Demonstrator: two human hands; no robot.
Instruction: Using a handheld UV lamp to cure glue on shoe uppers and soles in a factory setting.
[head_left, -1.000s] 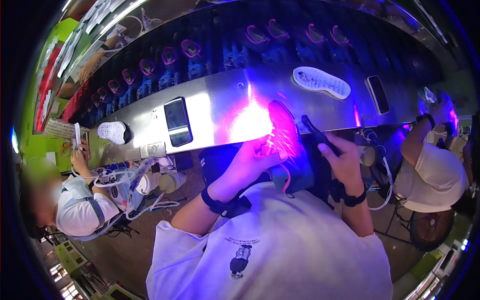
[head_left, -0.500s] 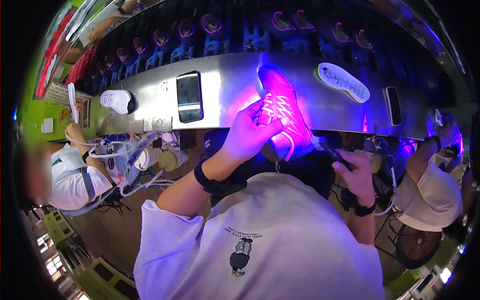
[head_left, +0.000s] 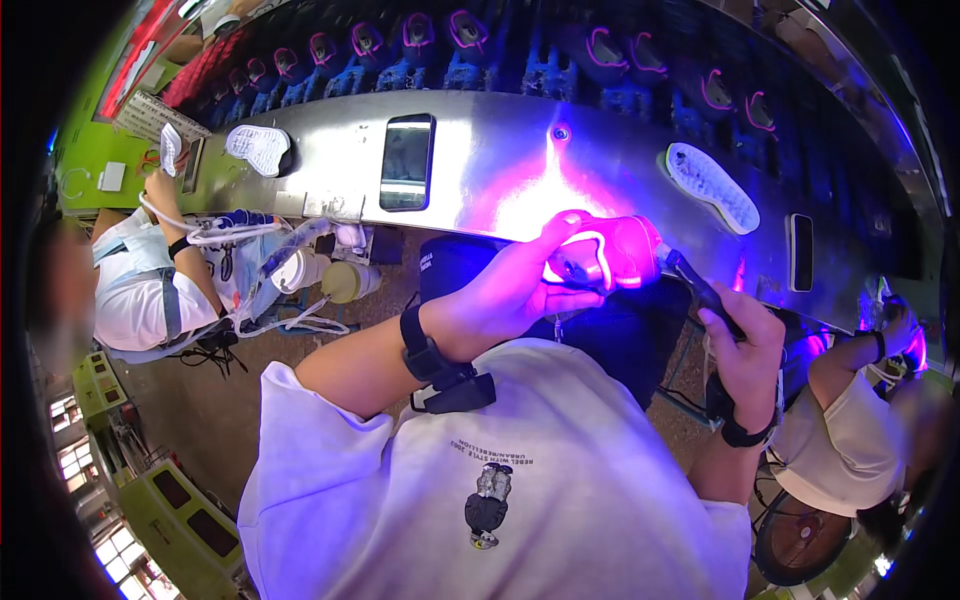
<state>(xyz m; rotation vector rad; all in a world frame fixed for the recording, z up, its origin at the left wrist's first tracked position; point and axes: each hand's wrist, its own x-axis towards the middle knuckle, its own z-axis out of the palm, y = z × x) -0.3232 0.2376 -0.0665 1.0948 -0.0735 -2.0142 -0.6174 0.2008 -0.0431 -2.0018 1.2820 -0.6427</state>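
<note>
With the fingers (head_left: 574, 300) of the left hand (head_left: 500, 298) curled about its left end, holds a pink-lit shoe (head_left: 628, 248) at the near edge of a metal bench (head_left: 480, 140). Grips a brush-like tool (head_left: 708, 291) in the right hand (head_left: 750, 345), with fingers wrapped round it; points its tip at the shoe's right end, touching or just beside, too small to tell. Has on the bench beyond a black phone (head_left: 406, 155) and a pale sole (head_left: 713, 188). Faces, farther off, a row of dark, pink-edged pieces (head_left: 417, 33).
</note>
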